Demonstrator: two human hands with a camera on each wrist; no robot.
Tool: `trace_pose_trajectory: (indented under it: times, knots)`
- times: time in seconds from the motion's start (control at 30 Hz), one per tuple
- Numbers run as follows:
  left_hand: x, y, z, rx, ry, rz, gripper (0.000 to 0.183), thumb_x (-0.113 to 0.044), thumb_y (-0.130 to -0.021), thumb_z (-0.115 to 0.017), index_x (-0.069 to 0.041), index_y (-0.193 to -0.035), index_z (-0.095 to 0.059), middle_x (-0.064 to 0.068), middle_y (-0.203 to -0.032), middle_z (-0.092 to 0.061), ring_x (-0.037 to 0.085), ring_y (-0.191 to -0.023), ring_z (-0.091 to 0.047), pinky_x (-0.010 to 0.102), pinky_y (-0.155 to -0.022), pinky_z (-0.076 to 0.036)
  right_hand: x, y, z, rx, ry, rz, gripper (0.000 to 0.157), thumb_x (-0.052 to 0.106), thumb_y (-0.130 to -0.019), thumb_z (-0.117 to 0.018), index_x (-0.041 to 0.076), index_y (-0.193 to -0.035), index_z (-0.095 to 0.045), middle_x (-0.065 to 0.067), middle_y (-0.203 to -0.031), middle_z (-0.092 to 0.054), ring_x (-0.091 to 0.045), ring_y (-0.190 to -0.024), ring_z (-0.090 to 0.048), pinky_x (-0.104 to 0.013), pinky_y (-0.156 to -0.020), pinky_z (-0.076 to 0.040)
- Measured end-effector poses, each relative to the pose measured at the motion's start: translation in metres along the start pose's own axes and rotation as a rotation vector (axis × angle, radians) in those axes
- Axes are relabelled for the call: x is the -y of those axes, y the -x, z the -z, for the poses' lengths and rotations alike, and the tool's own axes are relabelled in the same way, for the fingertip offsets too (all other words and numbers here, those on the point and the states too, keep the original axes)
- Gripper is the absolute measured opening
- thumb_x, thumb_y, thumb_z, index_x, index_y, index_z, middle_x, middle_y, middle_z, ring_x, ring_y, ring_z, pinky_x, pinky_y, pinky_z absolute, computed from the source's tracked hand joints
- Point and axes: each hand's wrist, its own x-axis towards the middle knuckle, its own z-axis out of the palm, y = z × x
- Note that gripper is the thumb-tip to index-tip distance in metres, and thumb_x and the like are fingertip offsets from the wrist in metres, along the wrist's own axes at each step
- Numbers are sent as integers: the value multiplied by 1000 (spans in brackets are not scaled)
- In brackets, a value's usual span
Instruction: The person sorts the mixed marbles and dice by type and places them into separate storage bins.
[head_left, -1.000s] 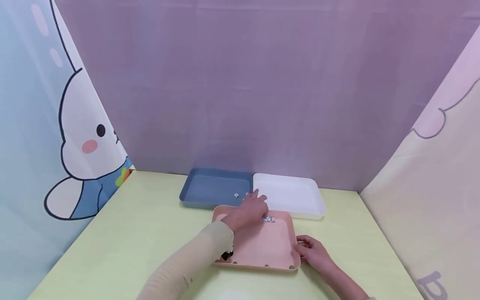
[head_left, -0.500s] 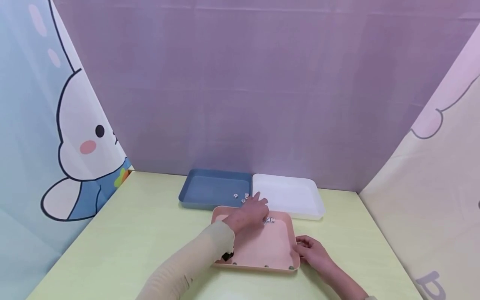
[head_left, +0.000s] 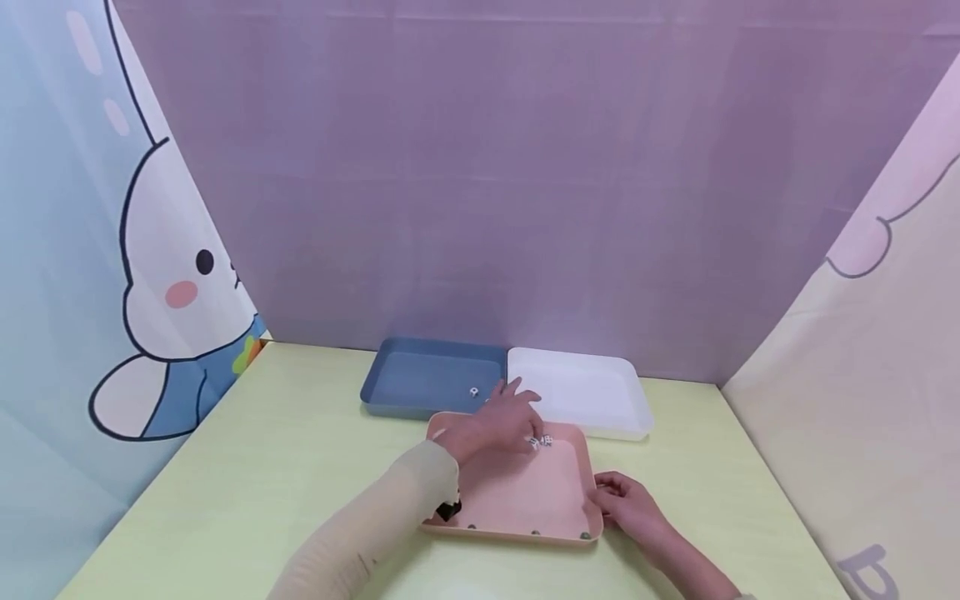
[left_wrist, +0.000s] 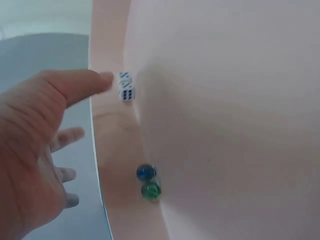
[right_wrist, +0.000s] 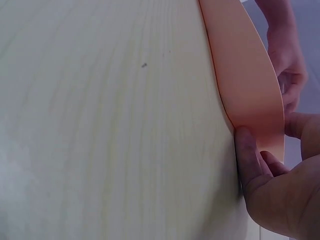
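My left hand [head_left: 504, 421] reaches over the far side of a pink tray [head_left: 517, 500]. Its thumb and forefinger are down at small white dice [head_left: 547, 440], while the other fingers stick out loosely. In the left wrist view a fingertip is right beside the dice [left_wrist: 126, 86] along the tray's inner wall. A blue marble [left_wrist: 145, 172] and a green marble [left_wrist: 151, 190] lie further along that wall. My right hand [head_left: 628, 504] grips the tray's right side; in the right wrist view its fingers [right_wrist: 246, 152] close around the pink wall.
A blue tray [head_left: 397, 379] with a few dice [head_left: 474, 392] stands at the back left. Beside it is a white tray [head_left: 600, 392]. Several dark marbles [head_left: 585, 536] sit along the pink tray's near wall. A purple backdrop [head_left: 480, 208] rises behind the table.
The left thumb and forefinger have moved slightly at the dice, which were bunched in a row and now show a gap. The right hand and pink tray have stayed in place.
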Motion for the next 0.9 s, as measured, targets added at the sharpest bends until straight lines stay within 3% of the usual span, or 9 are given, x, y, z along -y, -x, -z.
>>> trace_pose_trajectory:
  times: [0.1, 0.3, 0.53, 0.67, 0.9]
  knots:
    - [8, 4, 5, -42, 138, 0, 10, -33, -81, -77, -32, -91, -77, 5, -144, -46, 44, -140, -22, 63, -110, -15, 0, 0, -1, -5, 4, 7, 39, 9, -90, -65, -13, -121, -53, -14, -97, -65, -24, -84, -64, -34, -71, -56]
    - [30, 10, 6, -125, 424, -43, 5, -31, -85, -74, -29, -90, -77, 6, -146, -44, 30, -141, -26, 54, -112, -18, 0, 1, -1, -7, 2, 10, 39, 9, -90, -65, -12, -121, -53, -14, -98, -65, -24, -84, -64, -33, -71, -56]
    - [56, 14, 10, -185, 744, 21, 10, -30, -87, -74, -25, -95, -76, 11, -153, -33, 29, -142, -23, 56, -106, -30, 0, 2, 0, -2, 1, -1, 38, 9, -91, -65, -12, -120, -54, -13, -97, -64, -24, -85, -64, -33, -70, -56]
    - [75, 11, 15, -263, 832, 67, 19, -29, -87, -74, -17, -101, -76, 14, -152, -33, 33, -141, -24, 58, -104, -33, 0, 0, 0, -28, -16, -2, 38, 8, -90, -66, -12, -120, -53, -14, -99, -63, -25, -85, -64, -36, -71, -56]
    - [99, 9, 12, -380, 919, 177, 19, -27, -85, -77, -16, -101, -76, 11, -150, -39, 31, -142, -24, 59, -106, -29, -1, 2, -1, -42, 13, -8, 38, 10, -89, -67, -12, -118, -55, -12, -97, -64, -23, -83, -64, -35, -69, -56]
